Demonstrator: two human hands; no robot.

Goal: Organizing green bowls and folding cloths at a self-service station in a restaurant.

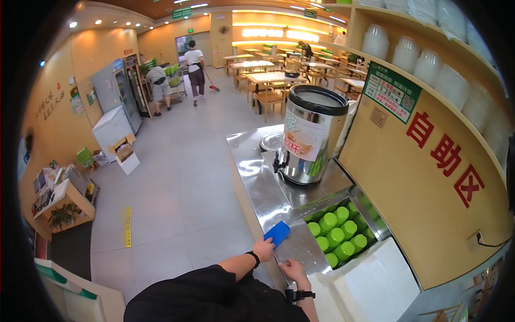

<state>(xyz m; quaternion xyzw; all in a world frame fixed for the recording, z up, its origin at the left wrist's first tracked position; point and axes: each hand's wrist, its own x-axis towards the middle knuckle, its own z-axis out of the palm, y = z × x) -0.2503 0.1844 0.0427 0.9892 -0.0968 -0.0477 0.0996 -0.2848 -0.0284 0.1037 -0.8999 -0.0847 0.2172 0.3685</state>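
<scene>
My left hand (264, 248) grips a flat blue pad (277, 234), possibly a folded cloth, over the edge of the stainless steel counter (261, 189). Lower down, my right hand (295, 270) is at the counter's front edge with its fingers bent; whether it pinches anything is too small to tell. Upside-down green cups (335, 236) stand in a sunken metal bin just right of my hands. Farther along the counter is a steel drink dispenser (307, 137) with a black rim and a black tap.
White covering (374, 273) lies beside the cup bin. Shelves above the wall hold stacked clear bowls (405, 53). A round metal lid (271, 142) lies behind the dispenser. Across the floor, one person (194, 68) holds a broom and another bends by a cart (175, 82). Dining tables (271, 76) stand beyond.
</scene>
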